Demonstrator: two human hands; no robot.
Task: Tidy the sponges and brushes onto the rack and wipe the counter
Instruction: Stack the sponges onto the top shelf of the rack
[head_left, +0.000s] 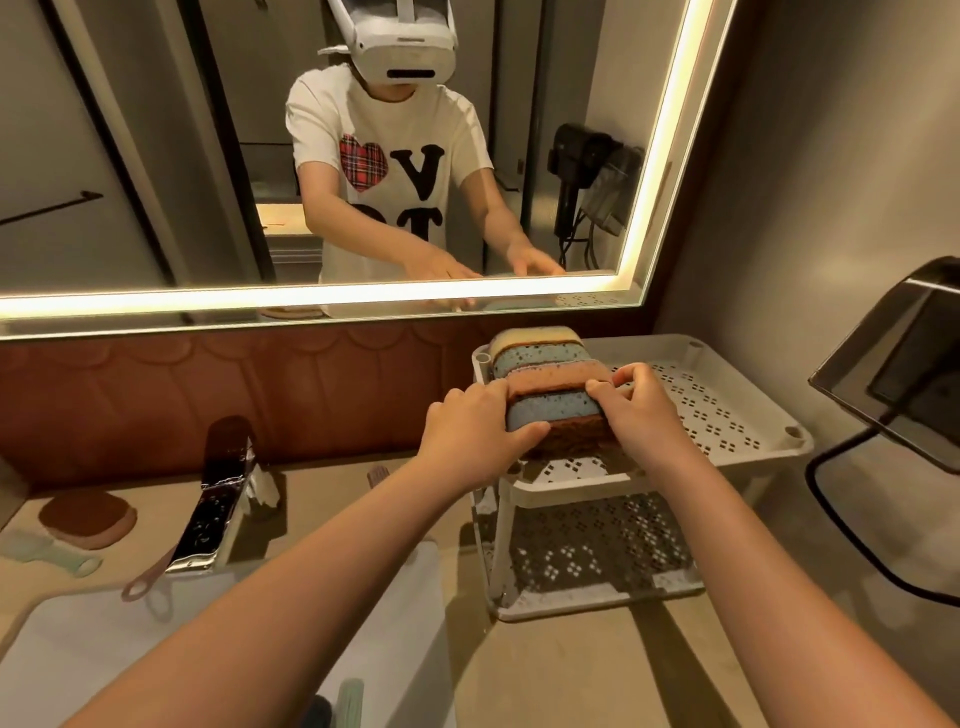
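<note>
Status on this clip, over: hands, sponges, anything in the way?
Left hand and right hand grip the sponge row on the rack, top tier. Loose sponge and brush lie on the counter beside the faucet. No obstruction seen.

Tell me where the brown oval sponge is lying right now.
In the head view, the brown oval sponge lies far left on the counter, left of the chrome faucet and next to a pale green brush.

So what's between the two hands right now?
Head view: the row of sponges on the rack, held at both sides by the left hand and right hand.
</note>
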